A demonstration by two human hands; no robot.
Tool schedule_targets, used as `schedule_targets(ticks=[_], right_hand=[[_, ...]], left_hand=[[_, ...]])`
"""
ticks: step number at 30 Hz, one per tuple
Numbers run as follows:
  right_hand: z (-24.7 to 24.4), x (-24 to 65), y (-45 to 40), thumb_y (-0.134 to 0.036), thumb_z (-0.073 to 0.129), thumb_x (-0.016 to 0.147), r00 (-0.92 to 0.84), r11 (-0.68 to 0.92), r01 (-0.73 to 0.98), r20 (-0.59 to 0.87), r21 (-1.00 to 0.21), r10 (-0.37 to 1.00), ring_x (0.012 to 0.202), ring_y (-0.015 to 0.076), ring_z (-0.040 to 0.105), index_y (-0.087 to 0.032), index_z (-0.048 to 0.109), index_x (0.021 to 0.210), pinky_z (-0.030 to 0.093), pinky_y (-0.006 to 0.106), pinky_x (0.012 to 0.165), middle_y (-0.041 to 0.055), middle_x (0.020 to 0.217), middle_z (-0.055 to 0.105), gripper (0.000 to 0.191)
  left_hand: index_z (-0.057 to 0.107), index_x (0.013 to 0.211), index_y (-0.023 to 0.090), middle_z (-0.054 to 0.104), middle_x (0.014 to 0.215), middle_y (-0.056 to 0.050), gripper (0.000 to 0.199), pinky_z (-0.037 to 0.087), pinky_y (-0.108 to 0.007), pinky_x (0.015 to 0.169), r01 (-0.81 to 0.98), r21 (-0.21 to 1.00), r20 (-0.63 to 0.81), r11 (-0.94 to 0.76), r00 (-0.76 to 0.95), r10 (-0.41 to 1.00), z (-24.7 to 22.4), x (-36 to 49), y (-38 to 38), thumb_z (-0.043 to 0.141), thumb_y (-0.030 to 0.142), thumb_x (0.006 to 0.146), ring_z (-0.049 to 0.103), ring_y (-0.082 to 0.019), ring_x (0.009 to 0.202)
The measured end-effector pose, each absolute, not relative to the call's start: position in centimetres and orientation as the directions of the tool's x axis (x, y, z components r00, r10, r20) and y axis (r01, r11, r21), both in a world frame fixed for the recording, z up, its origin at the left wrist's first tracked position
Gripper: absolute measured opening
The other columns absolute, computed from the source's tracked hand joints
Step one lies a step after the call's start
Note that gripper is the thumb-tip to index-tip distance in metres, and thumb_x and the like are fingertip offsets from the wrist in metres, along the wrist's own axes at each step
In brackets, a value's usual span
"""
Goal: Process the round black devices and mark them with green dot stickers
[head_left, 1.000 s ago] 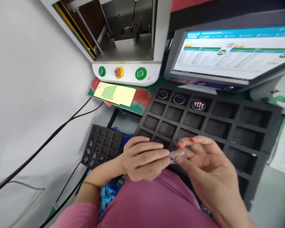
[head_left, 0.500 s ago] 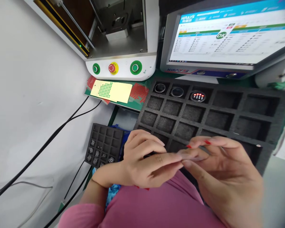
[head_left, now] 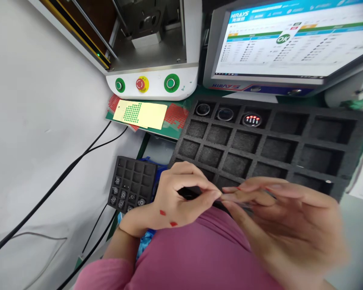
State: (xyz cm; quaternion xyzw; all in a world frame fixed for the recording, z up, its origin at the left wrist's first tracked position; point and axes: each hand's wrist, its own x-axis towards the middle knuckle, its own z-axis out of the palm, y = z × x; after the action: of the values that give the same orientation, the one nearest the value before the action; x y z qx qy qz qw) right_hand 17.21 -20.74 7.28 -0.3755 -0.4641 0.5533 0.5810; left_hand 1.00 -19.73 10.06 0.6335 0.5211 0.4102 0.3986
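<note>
My left hand (head_left: 184, 197) is closed, thumb and index fingertips pinched together. Two small red sticker-like marks (head_left: 167, 218) show on the back of it. Its fingertips meet those of my right hand (head_left: 287, 221), which is blurred, with thumb and fingers pressed together. Something thin and pale may lie between the right fingers, but I cannot make it out. Bits of red also show at the right fingertips. Both hands are over the near edge of a black foam tray (head_left: 232, 135). A dark patch shows through the gap in my left hand; its nature is unclear.
Two round ringed parts (head_left: 225, 114) and a knob-like part with red-and-white marks (head_left: 252, 119) sit in the tray's back row. A smaller foam tray (head_left: 133, 173) holds several small parts. Behind are sticker sheets (head_left: 145, 114), a machine with buttons (head_left: 153, 86) and a monitor (head_left: 269, 44).
My left hand has turned, bringing the red marks on its back into view, and its pinch has shifted slightly left. My right hand has moved slightly down and blurred.
</note>
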Motion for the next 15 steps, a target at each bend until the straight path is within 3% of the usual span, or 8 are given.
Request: schedule_targets(ticks=[6,13,15], right_hand=[[6.9,17.3,-20.7,0.005,0.069,0.075,-0.015,0.102,-0.24,0.109,-0.965,0.994,0.08,0.0116,0.071,-0.027,0.057,0.115,0.063,0.022,0.08,-0.0012,0.099,0.064,0.053],[6.3,18.8,-20.3,-0.013,0.077,0.08,-0.091,-0.147,-0.402,-0.121,-0.904,0.989,0.07,0.0129,0.073,-0.026,0.054,0.103,0.063,0.023,0.074,-0.0029,0.092,0.068,0.035],[5.6,20.1,-20.2,-0.019,0.077,0.081,-0.11,-0.163,-0.377,-0.13,-0.912,0.985,0.069,0.0129,0.073,-0.026,0.052,0.105,0.063,0.023,0.072,-0.0024,0.093,0.069,0.035]], left_hand=[[0.064,0.076,0.016,0.061,0.077,-0.001,0.013,0.047,-0.025,0.071,0.244,0.969,-0.065,0.039,0.096,0.993,9.5,0.9,-19.5,0.063,0.018,0.089,0.057,-0.011,0.074],[0.061,0.078,0.018,0.059,0.08,0.001,0.015,0.044,-0.023,0.072,0.265,0.963,-0.078,0.037,0.146,0.986,8.6,2.0,-19.4,0.058,0.02,0.093,0.056,-0.011,0.077],[0.062,0.079,0.018,0.06,0.08,0.001,0.014,0.045,-0.023,0.073,0.297,0.955,-0.078,0.018,0.192,0.978,8.2,2.6,-19.0,0.058,0.021,0.093,0.057,-0.01,0.077]])
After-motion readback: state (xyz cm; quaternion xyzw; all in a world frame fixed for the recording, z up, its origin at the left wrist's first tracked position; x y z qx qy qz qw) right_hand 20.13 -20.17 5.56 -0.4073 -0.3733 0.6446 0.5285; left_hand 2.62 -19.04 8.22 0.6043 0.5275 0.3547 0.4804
